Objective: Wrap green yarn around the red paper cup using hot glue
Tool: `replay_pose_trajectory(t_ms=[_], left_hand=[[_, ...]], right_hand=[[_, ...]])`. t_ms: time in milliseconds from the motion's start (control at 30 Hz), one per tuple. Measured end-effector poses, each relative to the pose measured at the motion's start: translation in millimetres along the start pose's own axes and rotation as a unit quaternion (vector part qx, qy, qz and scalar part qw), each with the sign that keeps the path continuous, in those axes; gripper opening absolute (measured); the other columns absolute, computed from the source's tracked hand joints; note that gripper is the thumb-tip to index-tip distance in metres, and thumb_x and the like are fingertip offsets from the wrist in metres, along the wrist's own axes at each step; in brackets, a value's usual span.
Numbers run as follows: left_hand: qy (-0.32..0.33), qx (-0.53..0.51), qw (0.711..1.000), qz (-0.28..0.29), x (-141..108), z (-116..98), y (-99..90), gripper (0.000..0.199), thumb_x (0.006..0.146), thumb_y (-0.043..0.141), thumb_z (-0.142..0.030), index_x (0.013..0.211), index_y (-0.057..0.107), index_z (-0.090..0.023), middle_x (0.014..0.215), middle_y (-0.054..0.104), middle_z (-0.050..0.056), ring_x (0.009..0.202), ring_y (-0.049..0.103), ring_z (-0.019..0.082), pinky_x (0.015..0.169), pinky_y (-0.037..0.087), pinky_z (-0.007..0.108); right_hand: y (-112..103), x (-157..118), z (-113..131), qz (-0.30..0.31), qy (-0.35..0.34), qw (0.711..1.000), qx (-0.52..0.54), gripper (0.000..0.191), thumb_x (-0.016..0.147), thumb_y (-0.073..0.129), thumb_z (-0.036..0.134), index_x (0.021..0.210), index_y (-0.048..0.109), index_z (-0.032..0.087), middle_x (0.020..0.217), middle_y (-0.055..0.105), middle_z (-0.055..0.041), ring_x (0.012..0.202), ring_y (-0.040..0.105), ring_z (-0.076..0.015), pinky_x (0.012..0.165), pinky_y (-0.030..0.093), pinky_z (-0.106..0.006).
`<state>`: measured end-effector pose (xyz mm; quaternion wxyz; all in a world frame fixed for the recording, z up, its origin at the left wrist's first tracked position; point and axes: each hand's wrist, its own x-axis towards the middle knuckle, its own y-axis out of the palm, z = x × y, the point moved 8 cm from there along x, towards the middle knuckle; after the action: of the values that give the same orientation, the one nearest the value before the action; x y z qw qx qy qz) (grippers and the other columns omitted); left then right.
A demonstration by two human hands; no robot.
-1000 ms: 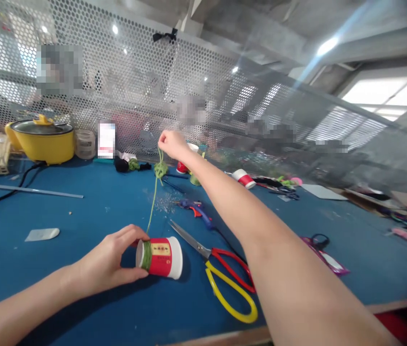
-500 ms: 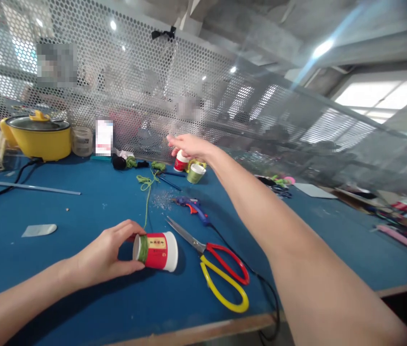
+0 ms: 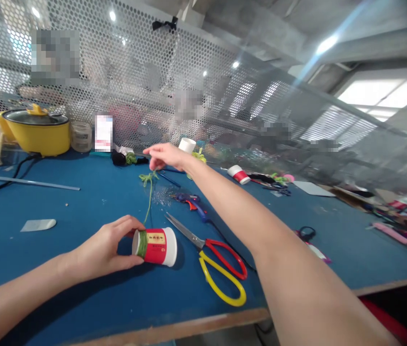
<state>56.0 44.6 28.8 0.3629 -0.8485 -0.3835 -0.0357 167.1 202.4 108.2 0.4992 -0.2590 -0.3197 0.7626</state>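
Left hand (image 3: 115, 245): while it pinches the base, it holds a red-and-white paper cup (image 3: 157, 246).
Right hand (image 3: 163, 157): beyond the cup, near loose green yarn (image 3: 147, 179); grip unclear.

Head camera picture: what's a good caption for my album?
Left hand holding a red-and-white paper cup banded with green yarn, right hand near loose green strands.

Pretty sure craft workshop. Long blue-topped worktable (image 3: 91, 204) with blue glue gun with orange trigger (image 3: 197, 205), big steel scissors with red and yellow handles (image 3: 200, 244), loose green yarn (image 3: 148, 179). Kinda industrial too: grey perforated metal screen (image 3: 142, 53), bare concrete ceiling (image 3: 257, 33).
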Motion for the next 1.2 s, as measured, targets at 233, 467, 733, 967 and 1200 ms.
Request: replay_pose_trajectory(t_ms=[233, 467, 733, 967, 1200], left_hand=[[-0.003, -0.001, 1.000, -0.001, 1.3, -1.7, 0.1, 0.032, 0.074, 0.062, -0.024, 0.103, 0.049, -0.019, 0.100, 0.057, 0.005, 0.086, 0.057, 0.018, 0.076, 0.050, 0.029], [-0.010, 0.003, 1.000, -0.007, 1.3, 1.0, -0.2, 0.033, 0.073, 0.063, -0.024, 0.102, 0.050, -0.019, 0.100, 0.057, 0.006, 0.086, 0.057, 0.018, 0.074, 0.049, 0.029], [-0.030, 0.000, 1.000, -0.008, 2.5, 1.7, -0.6, 0.035, 0.069, 0.066, -0.022, 0.101, 0.051, -0.019, 0.100, 0.058, 0.005, 0.086, 0.058, 0.019, 0.074, 0.049, 0.029], [-0.048, -0.014, 0.999, -0.008, 3.5, 3.9, 0.8, 0.037, 0.067, 0.067, -0.018, 0.100, 0.051, -0.019, 0.099, 0.058, 0.005, 0.085, 0.057, 0.019, 0.074, 0.049, 0.029], [-0.042, -0.025, 0.999, -0.009, 2.2, 5.6, 1.4, 0.036, 0.069, 0.066, -0.020, 0.102, 0.051, -0.020, 0.100, 0.058, 0.005, 0.087, 0.058, 0.019, 0.074, 0.051, 0.029]], right_hand=[[-57.0, 49.9, 70.5, -0.239, -0.176, 0.940, -0.166, 0.033, 0.093, 0.029, 0.014, 0.116, 0.051, 0.009, 0.113, 0.063, -0.0099, 0.105, 0.056, -0.0105, 0.093, 0.039, -0.025], [-110.3, 22.6, 101.3, -0.359, -0.178, 0.854, -0.333, 0.040, 0.090, 0.032, 0.015, 0.129, 0.041, 0.016, 0.138, 0.041, -0.0079, 0.130, 0.031, -0.0167, 0.104, 0.027, -0.033], [-97.0, 55.9, 119.0, -0.225, -0.150, 0.927, -0.260, 0.028, 0.084, 0.049, 0.018, 0.109, 0.057, 0.009, 0.101, 0.067, -0.0085, 0.093, 0.061, -0.0173, 0.085, 0.047, -0.029], [-179.0, 24.8, 201.2, -0.485, -0.277, 0.823, -0.108, 0.034, 0.086, 0.028, 0.022, 0.108, 0.053, 0.014, 0.108, 0.059, 0.0024, 0.107, 0.054, -0.0076, 0.087, 0.037, -0.015], [-118.4, 26.9, 183.0, -0.091, -0.157, 0.983, -0.013, 0.014, 0.087, 0.045, 0.020, 0.078, 0.056, 0.017, 0.079, 0.066, 0.0014, 0.087, 0.064, -0.0124, 0.075, 0.053, -0.024]])
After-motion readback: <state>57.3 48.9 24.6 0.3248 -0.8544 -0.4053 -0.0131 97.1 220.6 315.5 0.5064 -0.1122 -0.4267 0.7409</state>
